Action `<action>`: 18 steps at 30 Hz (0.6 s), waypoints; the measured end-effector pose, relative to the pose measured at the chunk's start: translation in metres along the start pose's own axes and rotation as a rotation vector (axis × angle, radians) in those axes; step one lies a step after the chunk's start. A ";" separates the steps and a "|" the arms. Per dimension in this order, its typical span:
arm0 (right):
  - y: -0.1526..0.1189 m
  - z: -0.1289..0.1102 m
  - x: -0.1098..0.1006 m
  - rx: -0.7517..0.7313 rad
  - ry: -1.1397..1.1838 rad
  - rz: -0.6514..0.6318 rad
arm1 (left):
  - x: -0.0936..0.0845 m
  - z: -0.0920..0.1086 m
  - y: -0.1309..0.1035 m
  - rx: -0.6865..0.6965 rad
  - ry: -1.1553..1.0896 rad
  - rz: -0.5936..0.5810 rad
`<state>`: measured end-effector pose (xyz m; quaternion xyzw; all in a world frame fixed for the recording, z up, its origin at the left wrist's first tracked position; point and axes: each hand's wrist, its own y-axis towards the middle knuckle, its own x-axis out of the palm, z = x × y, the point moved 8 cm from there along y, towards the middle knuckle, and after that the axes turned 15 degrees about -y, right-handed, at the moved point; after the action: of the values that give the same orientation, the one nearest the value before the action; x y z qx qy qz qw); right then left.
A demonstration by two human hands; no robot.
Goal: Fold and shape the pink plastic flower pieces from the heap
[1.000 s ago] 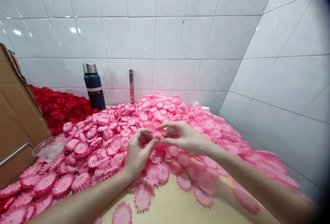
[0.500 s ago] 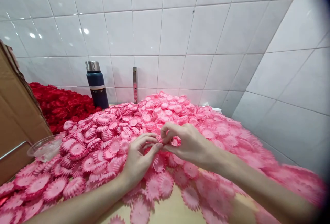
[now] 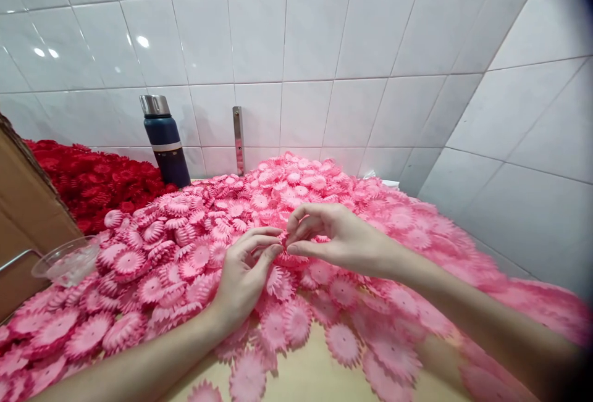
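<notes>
A large heap of pink scalloped fabric petal discs (image 3: 134, 261) covers the table, several of them with a small hole at the centre. Above the middle of the heap, my left hand (image 3: 248, 269) has its thumb and fingertips drawn together in a pinch. Facing it from the right, my right hand (image 3: 331, 235) curls its fingers towards its thumb, the tips almost meeting those of the left. Whatever lies between the fingertips is too small to make out against the pink behind it.
A dark blue bottle (image 3: 164, 142) with a steel cap stands by the tiled wall (image 3: 306, 112). Red petals (image 3: 102, 186) are piled at the back left, beside a cardboard box (image 3: 34, 204). A clear plastic dish (image 3: 69, 263) rests near the box. Bare tabletop (image 3: 310, 368) shows in front.
The camera view has tilted and shifted slightly. My right thumb and fingers have opened a little and straightened; my left hand keeps its pinch.
</notes>
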<state>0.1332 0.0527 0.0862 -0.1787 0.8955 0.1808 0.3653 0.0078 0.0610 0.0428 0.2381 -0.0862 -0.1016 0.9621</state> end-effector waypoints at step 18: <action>0.004 0.012 0.002 0.106 0.106 0.049 | 0.003 -0.001 -0.001 0.007 0.018 -0.049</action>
<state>0.1372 0.0609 0.0772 -0.1463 0.9259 0.1326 0.3219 0.0104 0.0598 0.0420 0.2444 -0.0718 -0.1228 0.9592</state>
